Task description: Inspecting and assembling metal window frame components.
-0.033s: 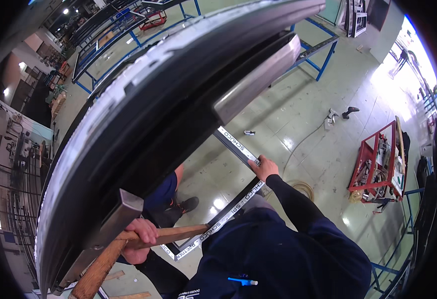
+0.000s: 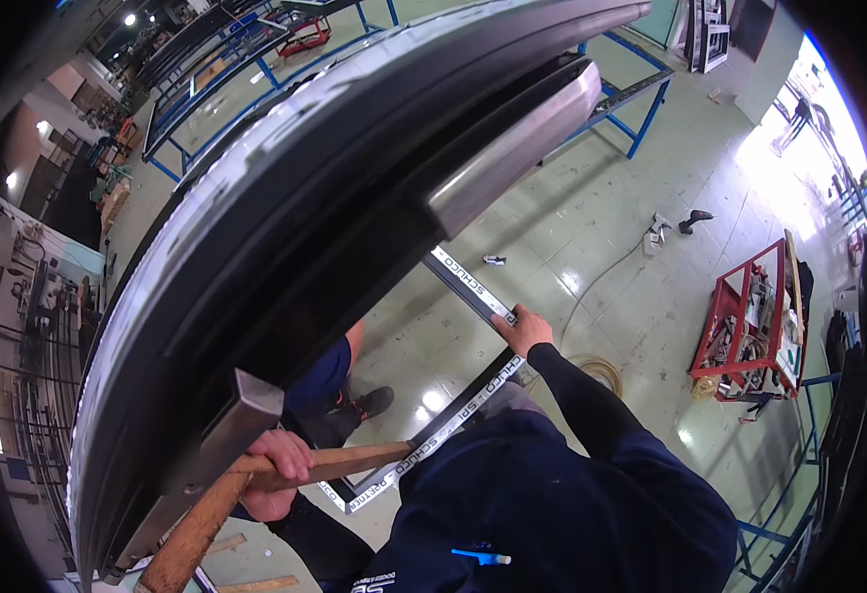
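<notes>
My left hand (image 2: 280, 465) is closed around a pale wooden bar (image 2: 349, 462), whose far end meets the side of a frame. A thicker brown wooden handle (image 2: 191, 524) runs past the same hand toward the lower left; whether the two are joined cannot be told. My right hand (image 2: 524, 331) grips a corner of the dark rectangular frame (image 2: 478, 296), its thumb over the profile, which is covered with white printed tape. Above my left hand juts a square metal bar (image 2: 255, 400), fixed against a big black panel (image 2: 285, 296) with a white speckled edge.
Behind the panel, another person's leg and dark shoe (image 2: 376, 401) show in part. A red tool cart (image 2: 749, 326) stands at right. On the floor lie a coiled hose (image 2: 596, 376), a power drill (image 2: 695, 221) and wooden strips (image 2: 255, 585). Blue-legged benches (image 2: 641, 124) stand farther back.
The black panel and its metal bars sit very slightly differently in view. Both hands keep their places and grips.
</notes>
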`<state>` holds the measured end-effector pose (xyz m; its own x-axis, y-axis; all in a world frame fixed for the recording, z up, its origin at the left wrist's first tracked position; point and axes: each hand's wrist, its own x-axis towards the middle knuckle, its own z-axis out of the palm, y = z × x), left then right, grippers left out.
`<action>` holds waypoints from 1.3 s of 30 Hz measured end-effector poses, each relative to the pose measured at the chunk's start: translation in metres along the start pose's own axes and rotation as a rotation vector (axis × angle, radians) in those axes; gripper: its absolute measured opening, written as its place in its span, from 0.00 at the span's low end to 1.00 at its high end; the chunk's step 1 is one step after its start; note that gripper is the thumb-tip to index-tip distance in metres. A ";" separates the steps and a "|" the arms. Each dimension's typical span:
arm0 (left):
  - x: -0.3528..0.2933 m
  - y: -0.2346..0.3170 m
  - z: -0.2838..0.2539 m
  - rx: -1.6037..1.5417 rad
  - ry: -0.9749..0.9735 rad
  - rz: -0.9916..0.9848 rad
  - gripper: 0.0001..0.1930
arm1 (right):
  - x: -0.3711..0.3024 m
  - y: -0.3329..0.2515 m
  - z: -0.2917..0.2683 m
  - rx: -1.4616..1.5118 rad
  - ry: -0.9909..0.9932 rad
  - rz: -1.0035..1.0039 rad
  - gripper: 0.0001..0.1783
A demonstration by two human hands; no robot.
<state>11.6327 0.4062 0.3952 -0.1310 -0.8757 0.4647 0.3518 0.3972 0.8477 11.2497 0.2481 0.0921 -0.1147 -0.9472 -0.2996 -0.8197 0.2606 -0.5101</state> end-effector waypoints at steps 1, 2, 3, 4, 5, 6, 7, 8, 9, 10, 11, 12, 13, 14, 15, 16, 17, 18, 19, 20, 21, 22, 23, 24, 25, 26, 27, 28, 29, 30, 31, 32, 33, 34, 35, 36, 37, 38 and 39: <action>0.005 -0.002 0.002 0.003 0.008 0.007 0.26 | 0.002 0.003 0.002 -0.004 0.001 -0.004 0.39; 0.007 -0.003 0.003 0.005 0.016 0.015 0.26 | 0.003 0.005 0.005 -0.010 0.009 -0.003 0.38; 0.008 -0.005 0.004 0.004 0.018 0.021 0.26 | 0.005 0.007 0.006 -0.015 0.018 -0.001 0.37; 0.005 -0.005 0.003 0.006 0.014 0.034 0.26 | 0.002 0.005 0.007 -0.021 0.005 0.008 0.36; 0.004 -0.004 0.002 0.006 0.008 0.047 0.27 | 0.003 0.001 0.006 -0.022 0.005 0.008 0.36; 0.003 -0.002 0.000 0.003 0.006 0.049 0.27 | 0.007 -0.004 0.005 -0.018 -0.015 0.007 0.36; 0.002 -0.001 0.000 -0.008 -0.010 0.044 0.27 | 0.004 -0.004 0.000 -0.018 -0.031 0.014 0.36; 0.009 -0.005 -0.001 -0.028 -0.037 0.051 0.28 | 0.007 0.007 0.000 -0.035 -0.003 0.016 0.36; 0.012 -0.008 -0.003 -0.058 -0.060 0.065 0.28 | 0.008 0.018 -0.001 -0.024 0.062 0.006 0.37; 0.011 -0.010 -0.005 -0.096 -0.038 -0.015 0.28 | 0.009 0.023 -0.007 -0.039 0.031 0.063 0.38; 0.013 -0.016 -0.006 -0.158 -0.042 -0.098 0.29 | 0.013 0.036 -0.001 -0.074 0.053 0.091 0.38; -0.003 -0.008 -0.018 -0.187 0.026 -0.144 0.29 | 0.012 0.021 0.007 -0.099 -0.047 0.119 0.39; -0.017 -0.007 -0.031 -0.239 0.072 -0.204 0.29 | 0.005 0.020 0.019 -0.060 -0.050 0.106 0.39; -0.006 0.000 -0.029 -0.213 -0.074 -0.127 0.30 | 0.004 0.007 0.022 -0.042 -0.052 0.082 0.36; 0.010 0.003 -0.027 -0.191 -0.217 -0.039 0.31 | 0.003 0.005 0.017 -0.021 -0.065 0.069 0.32; 0.024 0.029 0.003 -0.150 -0.185 -0.013 0.31 | -0.004 -0.019 0.015 0.022 -0.054 0.016 0.31; 0.021 0.017 0.003 -0.161 -0.167 0.015 0.32 | -0.006 -0.010 0.009 0.039 -0.016 0.002 0.30; 0.026 0.000 -0.004 -0.200 -0.223 -0.026 0.33 | -0.006 0.008 -0.004 0.035 0.022 0.035 0.30; 0.033 0.010 0.009 -0.188 -0.235 -0.022 0.33 | -0.013 0.009 -0.012 0.050 -0.002 0.038 0.30; 0.035 0.019 0.022 -0.181 -0.205 -0.023 0.33 | -0.016 0.006 -0.017 0.065 -0.032 0.035 0.30; 0.037 0.029 0.031 -0.168 -0.169 -0.022 0.32 | -0.016 -0.004 -0.019 0.079 -0.037 0.014 0.30; 0.037 0.021 0.027 -0.178 -0.178 -0.020 0.32 | -0.015 0.002 -0.019 0.074 -0.013 0.028 0.29; 0.034 0.015 0.021 -0.194 -0.196 -0.018 0.32 | -0.012 0.006 -0.018 0.068 0.005 0.035 0.28; 0.029 0.009 0.012 -0.206 -0.206 -0.015 0.32 | -0.009 0.012 -0.017 0.062 0.003 0.028 0.28; 0.024 0.014 0.009 -0.166 -0.167 0.004 0.32 | -0.007 0.005 -0.012 0.033 -0.013 0.034 0.29; 0.021 0.017 0.006 -0.191 -0.175 -0.021 0.34 | -0.005 -0.009 -0.009 -0.001 -0.033 0.021 0.30; 0.014 0.020 0.001 -0.213 -0.174 -0.042 0.35 | -0.013 -0.010 -0.010 0.033 -0.032 0.047 0.32; 0.011 0.016 0.000 -0.163 -0.098 -0.037 0.31 | -0.009 0.002 -0.005 0.021 0.011 0.035 0.33; 0.006 0.013 0.000 -0.108 -0.005 -0.021 0.27 | -0.011 0.000 -0.011 0.007 -0.026 0.069 0.35; 0.002 0.012 -0.002 -0.139 0.021 -0.088 0.28 | -0.010 0.004 -0.013 -0.027 -0.041 0.080 0.35; 0.007 0.010 -0.002 -0.190 0.023 -0.170 0.29 | -0.012 0.016 -0.012 -0.026 0.004 0.070 0.35; 0.004 0.010 -0.004 -0.165 0.023 -0.138 0.30 | -0.015 0.009 -0.014 -0.020 0.016 0.060 0.35; -0.001 0.010 -0.007 -0.146 0.016 -0.121 0.32 | -0.018 0.001 -0.011 -0.030 0.041 0.052 0.34; -0.010 0.008 -0.009 -0.156 0.040 -0.079 0.35 | -0.019 -0.003 -0.010 -0.029 0.040 0.031 0.34; -0.015 0.010 -0.009 -0.147 0.068 -0.077 0.36 | -0.018 -0.006 -0.006 -0.028 0.040 0.013 0.35; -0.019 0.012 -0.010 -0.130 0.064 -0.067 0.36 | -0.019 -0.008 -0.004 -0.038 0.024 -0.007 0.35; -0.018 0.014 -0.010 -0.117 0.051 -0.061 0.37 | -0.017 -0.010 -0.002 -0.034 0.013 0.000 0.36; -0.018 0.014 -0.009 -0.111 0.065 -0.061 0.37 | -0.015 -0.010 0.000 -0.028 0.003 0.012 0.37; -0.017 0.014 -0.007 -0.111 0.071 -0.021 0.37 | -0.010 -0.013 0.002 -0.032 -0.009 0.007 0.37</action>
<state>11.6465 0.4244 0.3970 -0.0749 -0.9023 0.4246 0.4504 0.3493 0.8217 11.2624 0.2547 0.0998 -0.1158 -0.9436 -0.3101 -0.8362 0.2611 -0.4823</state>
